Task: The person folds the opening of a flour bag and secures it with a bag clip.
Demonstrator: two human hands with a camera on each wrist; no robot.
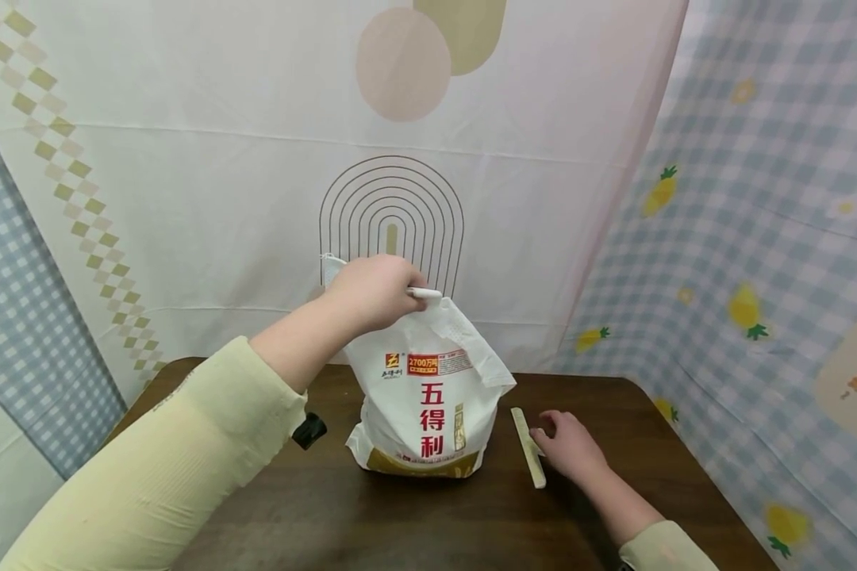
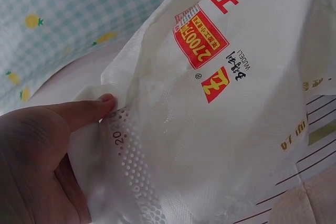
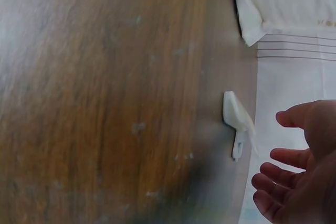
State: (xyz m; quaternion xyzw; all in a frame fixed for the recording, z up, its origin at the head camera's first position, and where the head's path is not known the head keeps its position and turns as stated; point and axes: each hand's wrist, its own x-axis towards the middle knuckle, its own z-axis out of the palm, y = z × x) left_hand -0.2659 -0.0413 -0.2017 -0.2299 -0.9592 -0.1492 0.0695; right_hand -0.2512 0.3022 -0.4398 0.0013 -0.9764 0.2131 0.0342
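A white flour bag (image 1: 428,396) with red lettering and a gold base stands upright on the table. My left hand (image 1: 378,292) grips its top from above. In the left wrist view the thumb presses on the folded top of the bag (image 2: 173,108), and the other fingers are mostly hidden behind it. A short white end sticks out by those fingers; whether it is bag or a separate piece I cannot tell. To the right of the bag lies a pale T-shaped, squeegee-like tool (image 3: 239,119) with a short handle. My right hand (image 1: 571,446) is beside it, fingers spread and holding nothing.
The dark wooden table (image 1: 314,507) has rounded back corners. Behind it hangs a white patterned cloth (image 1: 221,222), and checked cloth (image 1: 721,262) hangs along the right side. A small black piece (image 1: 309,431) shows under the left sleeve.
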